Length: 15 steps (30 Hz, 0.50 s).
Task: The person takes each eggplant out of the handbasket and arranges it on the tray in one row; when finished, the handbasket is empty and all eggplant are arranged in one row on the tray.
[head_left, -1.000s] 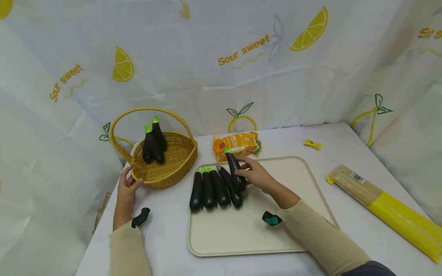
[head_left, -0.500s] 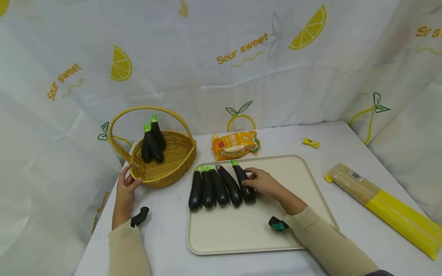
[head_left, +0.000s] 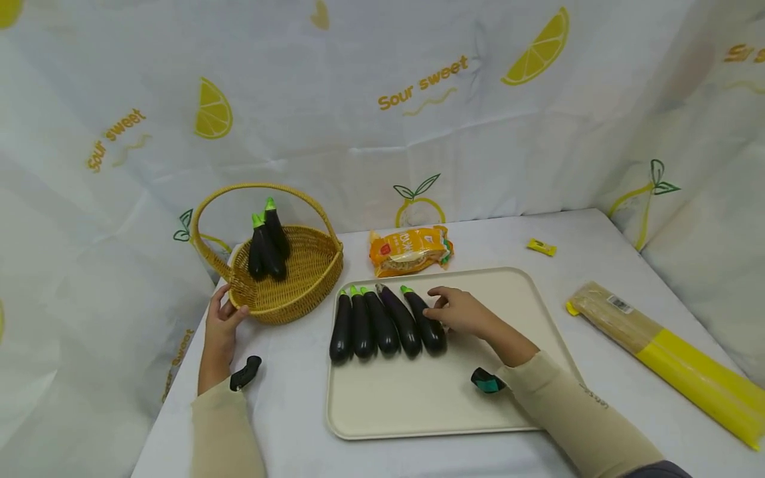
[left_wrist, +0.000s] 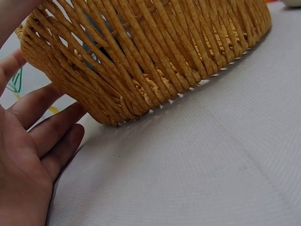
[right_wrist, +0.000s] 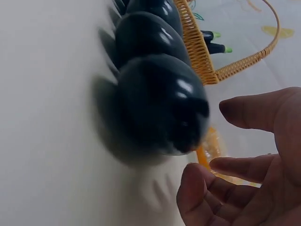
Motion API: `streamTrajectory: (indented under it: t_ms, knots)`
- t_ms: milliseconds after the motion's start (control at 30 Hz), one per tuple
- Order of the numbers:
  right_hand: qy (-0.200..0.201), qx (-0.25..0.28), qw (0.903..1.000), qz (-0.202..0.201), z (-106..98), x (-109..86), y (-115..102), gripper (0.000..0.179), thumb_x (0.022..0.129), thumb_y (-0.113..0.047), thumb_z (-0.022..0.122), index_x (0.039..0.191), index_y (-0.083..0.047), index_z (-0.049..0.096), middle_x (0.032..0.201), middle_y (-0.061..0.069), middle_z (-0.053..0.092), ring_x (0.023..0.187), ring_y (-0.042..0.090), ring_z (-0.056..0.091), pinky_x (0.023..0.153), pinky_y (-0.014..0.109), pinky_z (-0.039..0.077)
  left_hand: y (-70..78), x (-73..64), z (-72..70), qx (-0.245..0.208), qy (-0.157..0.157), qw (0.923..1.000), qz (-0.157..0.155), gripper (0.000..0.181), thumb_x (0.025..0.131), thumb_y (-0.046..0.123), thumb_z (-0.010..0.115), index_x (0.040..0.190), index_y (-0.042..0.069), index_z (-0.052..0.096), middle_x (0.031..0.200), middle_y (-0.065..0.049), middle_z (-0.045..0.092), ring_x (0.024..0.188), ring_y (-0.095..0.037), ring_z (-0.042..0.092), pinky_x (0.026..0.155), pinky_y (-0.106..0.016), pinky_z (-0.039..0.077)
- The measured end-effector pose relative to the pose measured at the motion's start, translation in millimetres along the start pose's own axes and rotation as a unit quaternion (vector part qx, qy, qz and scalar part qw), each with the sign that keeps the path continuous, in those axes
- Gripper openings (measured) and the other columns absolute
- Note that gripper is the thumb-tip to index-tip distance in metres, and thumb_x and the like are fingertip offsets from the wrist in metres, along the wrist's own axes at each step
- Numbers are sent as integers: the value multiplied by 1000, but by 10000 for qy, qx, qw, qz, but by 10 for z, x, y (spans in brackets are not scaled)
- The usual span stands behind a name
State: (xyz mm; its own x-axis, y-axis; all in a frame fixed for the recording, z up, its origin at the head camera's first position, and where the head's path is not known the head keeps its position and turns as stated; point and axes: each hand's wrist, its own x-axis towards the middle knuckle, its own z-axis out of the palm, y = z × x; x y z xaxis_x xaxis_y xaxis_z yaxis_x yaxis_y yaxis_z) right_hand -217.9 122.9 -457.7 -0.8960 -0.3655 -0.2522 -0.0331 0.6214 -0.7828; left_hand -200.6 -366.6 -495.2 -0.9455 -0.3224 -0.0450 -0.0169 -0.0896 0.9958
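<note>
We see our left hand (left_wrist: 22, 153) holding one end of the wicker basket (left_wrist: 155, 61), fingers spread against its woven wall. White cloth (left_wrist: 188, 160) lies beneath. Behind the strands we glimpse something dark; between two fingers, a green leaf print (left_wrist: 16, 81).

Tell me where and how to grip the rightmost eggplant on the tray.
Probably across the narrower half below its green cap, from the right: the rightmost eggplant tapers there, the gap to the neighbouring eggplant widens toward that end, and the right hand is on that side.

"Sour sweet" repeats across the white backdrop cloth (head_left: 335, 126).
</note>
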Motion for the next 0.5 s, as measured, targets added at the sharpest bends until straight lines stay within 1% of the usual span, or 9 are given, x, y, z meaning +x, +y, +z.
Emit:
streamTrajectory:
  t_ms: [100, 167, 233, 300, 367, 433, 500]
  knots:
    - [135, -532, 9982, -253, -101, 75, -137, 56, 93, -30, 64, 139, -2, 47, 102, 7, 62, 64, 17, 59, 58, 32, 48, -19, 22, 21, 84, -43, 10000, -13, 63, 92, 7, 66, 144, 28, 36, 148, -17, 42, 118, -13, 51, 108, -32, 27]
    - [179, -877, 9946, -528, -130, 154, -324, 56, 93, -31, 64, 138, -1, 49, 102, 7, 64, 66, 17, 59, 60, 33, 47, -28, 32, 19, 103, -52, 9999, 19, 63, 92, 7, 66, 145, 27, 36, 148, -18, 42, 118, -14, 51, 108, -33, 27]
    - [230, -1134, 9898, -826, -86, 270, -561, 54, 93, -33, 64, 136, -2, 52, 102, 7, 65, 71, 17, 58, 64, 33, 48, -31, 31, 5, 134, -3, 9999, 21, 63, 93, 7, 66, 144, 27, 36, 148, -18, 42, 119, -14, 51, 109, -35, 25]
    - [187, -1256, 9852, -1151, 11, 403, -837, 52, 93, -33, 64, 135, -4, 54, 104, 6, 66, 78, 17, 59, 69, 34, 49, -28, 22, -12, 101, 12, 9999, 25, 63, 93, 5, 65, 144, 26, 35, 148, -20, 41, 120, -16, 50, 111, -37, 22]
    - [101, -1218, 9812, -1494, 159, 565, -1101, 50, 94, -32, 63, 135, -6, 54, 106, 5, 65, 83, 16, 60, 72, 33, 49, -21, 12, -22, 70, 3, 10000, 17, 63, 92, 5, 66, 144, 25, 36, 148, -21, 40, 120, -17, 49, 111, -37, 21]
    - [6, -1126, 9773, -1794, 327, 755, -1355, 48, 95, -30, 63, 135, -7, 54, 106, 3, 64, 85, 15, 60, 74, 31, 49, -10, 3, -26, 69, -27, 10000, 15, 64, 92, 5, 66, 144, 25, 35, 149, -21, 39, 121, -16, 49, 110, -34, 23]
    - [-76, -930, 9758, -1979, 516, 971, -1583, 46, 96, -30, 62, 135, -8, 54, 105, 1, 63, 85, 12, 60, 73, 28, 49, 5, -5, -26, 23, -61, 10000, 60, 65, 92, 4, 65, 145, 25, 35, 149, -21, 38, 120, -16, 50, 106, -30, 27]
